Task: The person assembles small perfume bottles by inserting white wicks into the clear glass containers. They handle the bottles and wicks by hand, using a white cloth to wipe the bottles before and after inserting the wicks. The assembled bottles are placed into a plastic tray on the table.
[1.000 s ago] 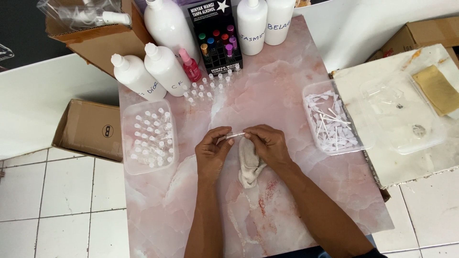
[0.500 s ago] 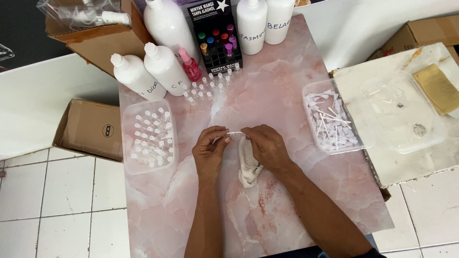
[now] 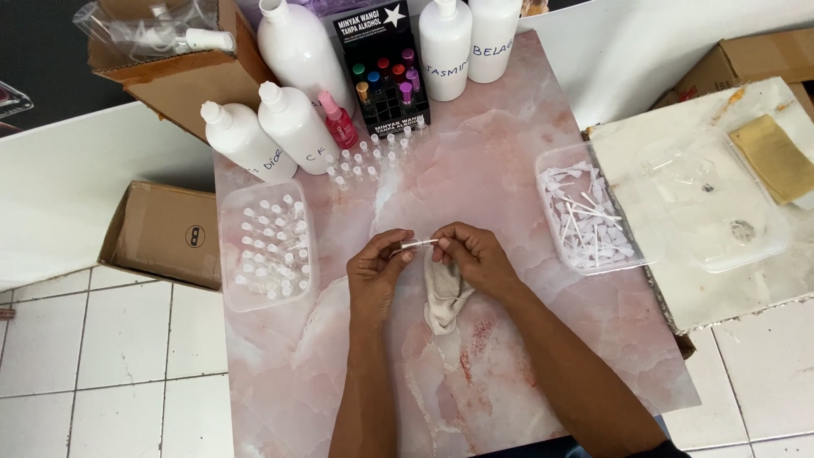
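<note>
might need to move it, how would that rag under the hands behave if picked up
The rag would probably be floppy: it lies crumpled and folded on the table. Likely light, as it looks thin and small. Probably not slippery, unlike the bottles.
</note>
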